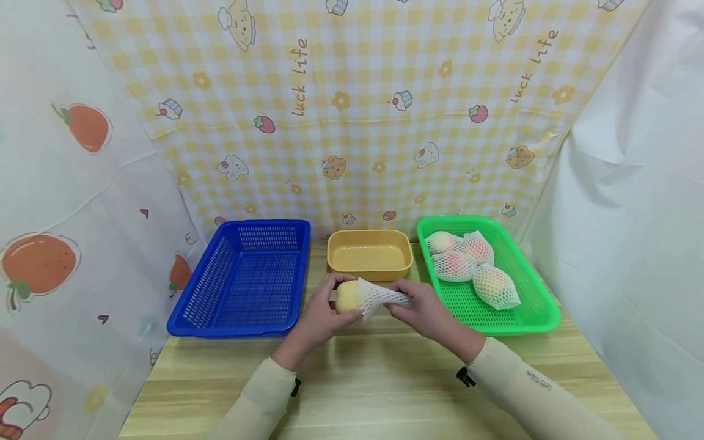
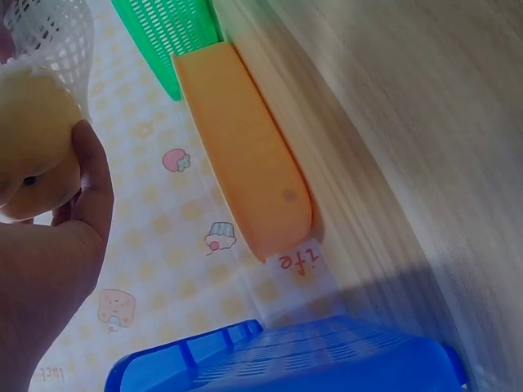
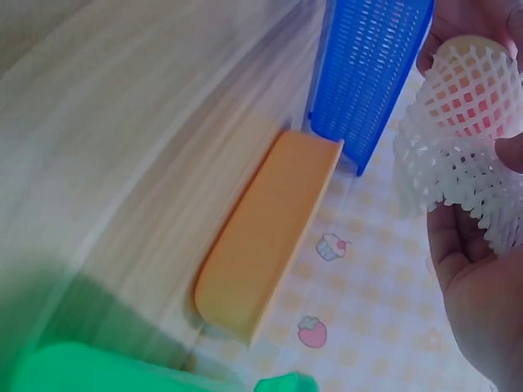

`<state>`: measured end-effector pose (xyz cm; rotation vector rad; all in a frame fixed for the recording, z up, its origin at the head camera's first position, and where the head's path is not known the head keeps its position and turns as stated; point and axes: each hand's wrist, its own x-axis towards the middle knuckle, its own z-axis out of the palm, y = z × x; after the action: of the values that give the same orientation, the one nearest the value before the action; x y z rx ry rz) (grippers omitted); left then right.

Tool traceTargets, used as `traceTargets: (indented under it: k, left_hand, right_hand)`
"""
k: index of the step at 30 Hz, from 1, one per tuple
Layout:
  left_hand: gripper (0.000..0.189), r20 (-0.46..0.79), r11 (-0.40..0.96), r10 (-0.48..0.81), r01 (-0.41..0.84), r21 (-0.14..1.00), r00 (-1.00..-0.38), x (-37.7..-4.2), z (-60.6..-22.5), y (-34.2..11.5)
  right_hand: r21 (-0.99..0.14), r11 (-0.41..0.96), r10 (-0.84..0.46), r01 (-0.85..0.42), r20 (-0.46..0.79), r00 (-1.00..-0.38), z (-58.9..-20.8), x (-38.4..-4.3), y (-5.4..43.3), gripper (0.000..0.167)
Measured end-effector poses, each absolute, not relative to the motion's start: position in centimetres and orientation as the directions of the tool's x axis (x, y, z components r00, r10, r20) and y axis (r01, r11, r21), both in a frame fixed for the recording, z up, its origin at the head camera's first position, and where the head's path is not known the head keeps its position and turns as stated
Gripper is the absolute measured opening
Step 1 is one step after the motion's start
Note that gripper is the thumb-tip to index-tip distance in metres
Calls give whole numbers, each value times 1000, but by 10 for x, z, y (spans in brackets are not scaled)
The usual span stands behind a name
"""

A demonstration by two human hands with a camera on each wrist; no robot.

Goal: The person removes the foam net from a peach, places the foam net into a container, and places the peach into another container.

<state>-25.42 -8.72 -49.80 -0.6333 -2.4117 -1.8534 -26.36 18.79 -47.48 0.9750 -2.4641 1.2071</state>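
My left hand (image 1: 319, 313) grips a yellow peach (image 1: 346, 297) by its bare end, thumb and fingers around it. A white foam net sleeve (image 1: 371, 296) still covers the peach's other end and stretches off to the right. My right hand (image 1: 420, 307) pinches the bunched tail of that sleeve. Up close in the right wrist view, pinkish skin shows through the net mesh (image 3: 470, 94). In the left wrist view the bare end of the peach (image 2: 37, 122) has a small dark spot in its hollow. Both hands are above the table, just in front of a yellow tray (image 1: 370, 275).
A blue basket (image 1: 236, 333) with nothing in it stands at the left. At the right, a green basket (image 1: 541, 305) holds several net-wrapped peaches (image 1: 495, 286). Behind them hangs a yellow checked cloth (image 1: 352, 140). Wooden tabletop (image 1: 374, 391) lies beneath the forearms.
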Motion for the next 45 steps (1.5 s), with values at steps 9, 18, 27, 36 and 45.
traceTargets:
  k: [9,18,27,36,45]
  left_hand:
    - [64,289,234,290,360,903,-912,-253,-495,-90]
    - [64,292,240,281,361,901,-914,-250,-492,-91]
    - [65,280,241,280,350,905,-918,-248,-490,-93]
    - [67,292,227,280,359,905,-914,-249,-492,-93]
    - [65,298,235,289,369,899,-910,-250,-493,-94]
  right_hand:
    - [-583,558,-417,-590,419,-807,-453,-269,201,17]
    - [-508,660,-474,-553,289,-832,-417,-286,205,12]
    - [-447,674,-524,-588,272,-807,-398,-312,194,14]
    - [-420,702,-537,-575,217,-815,-393,-351,184,14]
    - [-335,716,-571,-612,225,-790,-396,-391,171,16]
